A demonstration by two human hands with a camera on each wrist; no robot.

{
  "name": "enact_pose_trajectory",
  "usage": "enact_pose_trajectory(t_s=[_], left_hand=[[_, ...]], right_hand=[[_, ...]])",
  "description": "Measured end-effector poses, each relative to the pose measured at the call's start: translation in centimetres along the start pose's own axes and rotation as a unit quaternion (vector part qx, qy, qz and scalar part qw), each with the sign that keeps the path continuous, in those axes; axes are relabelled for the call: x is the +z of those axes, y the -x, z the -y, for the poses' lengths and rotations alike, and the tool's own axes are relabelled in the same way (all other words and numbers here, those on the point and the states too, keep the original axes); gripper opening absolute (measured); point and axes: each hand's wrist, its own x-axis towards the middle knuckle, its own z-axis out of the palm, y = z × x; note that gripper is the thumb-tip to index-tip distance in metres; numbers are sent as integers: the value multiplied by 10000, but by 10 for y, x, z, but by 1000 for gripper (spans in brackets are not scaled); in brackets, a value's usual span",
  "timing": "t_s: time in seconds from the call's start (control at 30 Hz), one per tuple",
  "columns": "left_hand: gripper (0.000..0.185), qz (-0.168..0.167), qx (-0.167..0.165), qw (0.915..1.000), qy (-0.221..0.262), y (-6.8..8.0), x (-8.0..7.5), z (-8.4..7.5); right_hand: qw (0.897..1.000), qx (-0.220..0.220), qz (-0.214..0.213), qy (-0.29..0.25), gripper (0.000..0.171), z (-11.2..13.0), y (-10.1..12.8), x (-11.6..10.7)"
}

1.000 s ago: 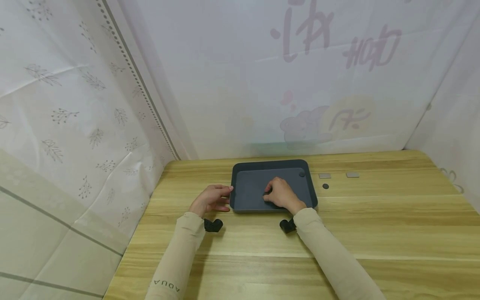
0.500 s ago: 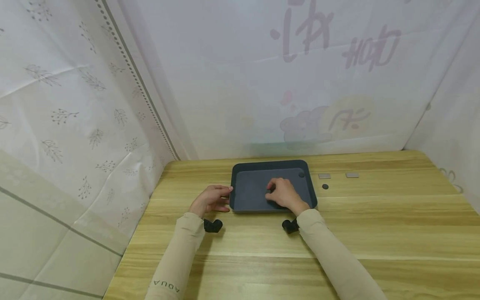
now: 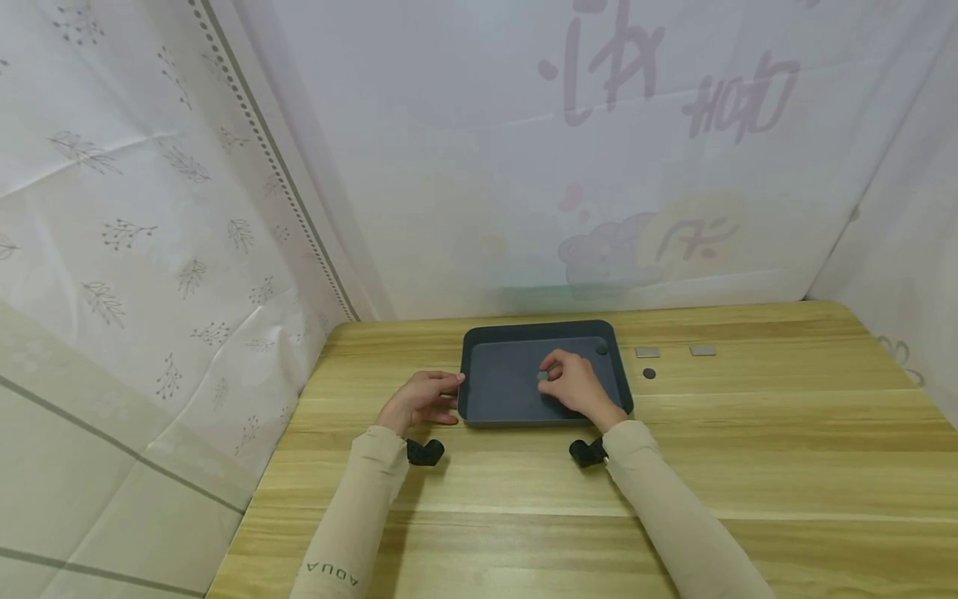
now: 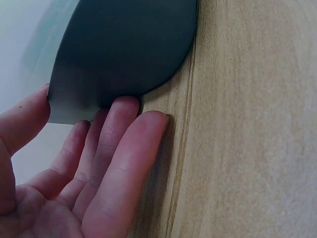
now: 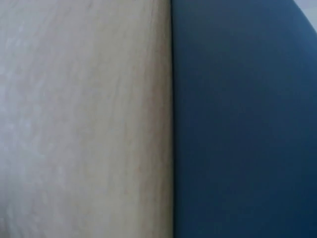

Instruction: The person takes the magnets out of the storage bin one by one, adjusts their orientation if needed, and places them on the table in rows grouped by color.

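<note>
Nearest the camera, two beige sleeves (image 3: 352,516) reached forward over the wooden counter (image 3: 748,466), each with a small black wrist camera lying at the cuff. The left hand (image 3: 419,401) rested on the counter against the left edge of a dark tray (image 3: 494,391); in the left wrist view its fingers (image 4: 124,163) lay nearly straight and relaxed, their tips touching the tray's rounded corner, with the thumb up at the rim. They curled round nothing.

The right hand (image 3: 575,384) sat inside the tray, a little right of its middle, with thumb and forefinger pinched together on a small grey piece (image 3: 542,377). The piece was held low over the tray floor; whether it touched the floor could not be told. The right wrist view showed only the tray's near wall beside the counter, blurred.

Further back, a dark disc (image 3: 602,349) lay in the tray's far right corner. Right of the tray, on the counter, lay another dark disc (image 3: 649,373), and beyond it two grey square pieces (image 3: 648,352), well apart from each other. White printed sheets (image 3: 187,208) closed the counter in at the left, back and right.
</note>
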Motion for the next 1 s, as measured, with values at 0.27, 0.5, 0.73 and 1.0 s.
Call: enact_pose_trajectory(t_s=[0.27,0.5,0.73,1.0], left_hand=[[38,-190,-151,9997,13,-6,1,3],[38,-167,-151,9997,26,-7,0,3],[39,-192,-148,9997,-13,-5,1,2],[40,-187,-141,9997,-27,-5,1,2]], right_hand=[[9995,22,45,-315,22,-4,0,-5],[9966,161,198,-784,26,-5,2,-11],[9937,221,248,-1072,27,-2,7,-18],[9936,171,268,-1083,29,-3,7,-23]])
